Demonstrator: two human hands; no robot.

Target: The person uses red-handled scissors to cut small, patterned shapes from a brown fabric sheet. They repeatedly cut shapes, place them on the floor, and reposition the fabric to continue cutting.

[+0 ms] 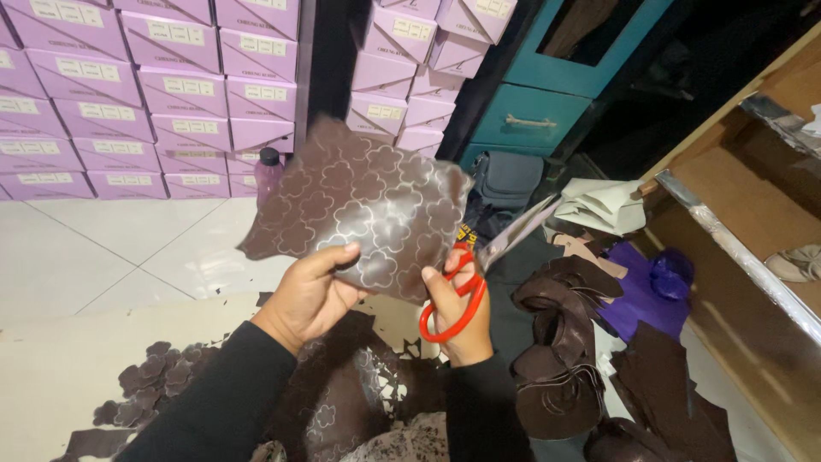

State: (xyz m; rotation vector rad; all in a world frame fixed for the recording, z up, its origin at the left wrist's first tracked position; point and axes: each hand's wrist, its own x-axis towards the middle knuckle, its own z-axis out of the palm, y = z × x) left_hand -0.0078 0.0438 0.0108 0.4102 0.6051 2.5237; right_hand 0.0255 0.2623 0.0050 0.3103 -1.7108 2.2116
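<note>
Most flower outlines on the brown leather sheet (359, 210) remain uncut; the left hand (312, 295) pinches its lower edge, the right hand (457, 304) grips orange-handled scissors (475, 274) there. Cut flower pieces (150, 381) lie below, suggesting an early stage.

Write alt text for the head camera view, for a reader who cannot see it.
The left hand holds up a brown sheet marked with flower outlines while the right hand works red-handled scissors at its edge. Cut brown flower shapes lie below, with stacked lilac boxes behind.
</note>
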